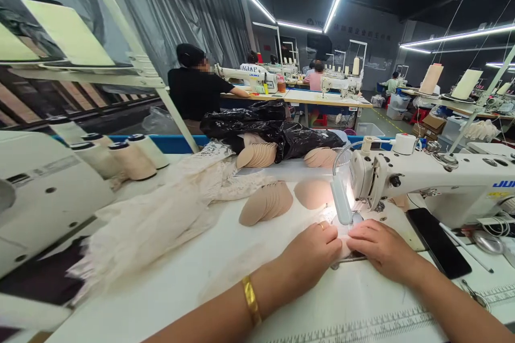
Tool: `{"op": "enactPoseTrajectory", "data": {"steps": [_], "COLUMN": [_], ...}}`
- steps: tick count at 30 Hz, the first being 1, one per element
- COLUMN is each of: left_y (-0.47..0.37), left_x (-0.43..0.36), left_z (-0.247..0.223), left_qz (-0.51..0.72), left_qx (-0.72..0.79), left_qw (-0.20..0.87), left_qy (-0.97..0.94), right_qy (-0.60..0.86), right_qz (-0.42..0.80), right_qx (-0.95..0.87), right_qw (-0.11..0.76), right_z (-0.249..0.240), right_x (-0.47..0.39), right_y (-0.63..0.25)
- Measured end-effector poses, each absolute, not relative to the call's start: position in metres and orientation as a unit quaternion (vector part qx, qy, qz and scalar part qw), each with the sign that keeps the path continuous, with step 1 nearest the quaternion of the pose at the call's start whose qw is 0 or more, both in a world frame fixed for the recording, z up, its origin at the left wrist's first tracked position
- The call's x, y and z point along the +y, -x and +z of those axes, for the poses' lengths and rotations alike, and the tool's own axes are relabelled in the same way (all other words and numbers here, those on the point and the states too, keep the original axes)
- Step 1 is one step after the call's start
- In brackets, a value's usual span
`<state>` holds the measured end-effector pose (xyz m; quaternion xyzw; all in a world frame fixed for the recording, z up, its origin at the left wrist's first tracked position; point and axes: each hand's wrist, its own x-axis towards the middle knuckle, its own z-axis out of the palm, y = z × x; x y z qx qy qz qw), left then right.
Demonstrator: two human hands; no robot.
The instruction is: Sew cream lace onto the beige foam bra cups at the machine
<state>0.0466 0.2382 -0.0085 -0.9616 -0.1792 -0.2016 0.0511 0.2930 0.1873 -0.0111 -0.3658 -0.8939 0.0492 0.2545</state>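
My left hand (pixel 309 257), with a gold band on its wrist, is closed on a pale piece of fabric (pixel 345 244) in front of the sewing machine (pixel 426 177). My right hand (pixel 384 251) has its fingers bent together at the right edge of that same piece, close to the needle area. A small lamp (pixel 341 201) lights the spot and partly hides the needle and the presser foot. Behind my hands lie a fanned stack of beige oval pads (pixel 267 203) and a further beige pad (pixel 313 194). The fingertips' exact hold is partly hidden.
White lace fabric (pixel 161 225) spreads across the left of the table. Black plastic bags (pixel 273 128) and more pads (pixel 257 155) lie at the back. A phone (pixel 438 241) rests right of my hand, above a printed ruler (pixel 386 324). Thread cones (pixel 131 161) stand left. A co-worker (pixel 201 83) sits beyond.
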Motion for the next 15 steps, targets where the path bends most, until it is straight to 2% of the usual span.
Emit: {"op": "enactPoseTrajectory", "data": {"steps": [6, 15], "left_y": [-0.041, -0.047], "left_x": [0.234, 0.232], "left_z": [-0.014, -0.016], "left_qz": [-0.210, -0.222], "left_qx": [-0.170, -0.188], "left_qw": [0.026, 0.017], "left_qy": [0.963, 0.957], "right_qy": [0.370, 0.353], "right_qz": [0.055, 0.088], "right_qx": [-0.900, -0.903], "right_qw": [0.222, 0.230], "right_z": [-0.004, 0.001], "right_x": [0.182, 0.180], "right_y": [-0.297, -0.298]}}
